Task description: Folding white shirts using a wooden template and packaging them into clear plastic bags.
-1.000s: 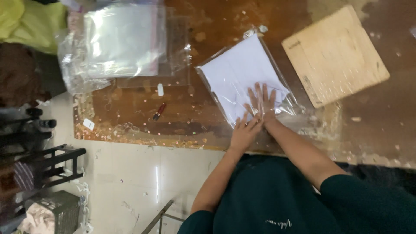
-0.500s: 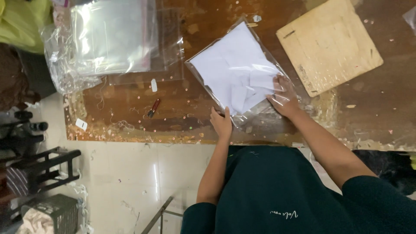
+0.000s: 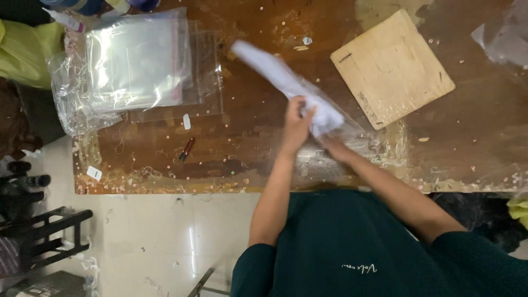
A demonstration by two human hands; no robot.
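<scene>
A white folded garment in a clear plastic bag (image 3: 275,74) is lifted off the brown table (image 3: 258,148) and tilted, blurred by motion. My left hand (image 3: 297,122) grips its near end, fingers wrapped around it. My right hand (image 3: 331,144) is just below and to the right, under the bag's lower corner; most of it is hidden by the plastic, so its hold on the bag is unclear.
A stack of clear zip bags (image 3: 137,60) lies at the table's far left. A square wooden board (image 3: 391,67) lies at the right. A small red pen-like item (image 3: 186,149) and white tags (image 3: 94,173) lie near the front edge. More plastic (image 3: 503,38) sits far right.
The bagged white garment lay flat on the table under both hands; now it is lifted and swung up on edge, with my left hand moved onto its near end.
</scene>
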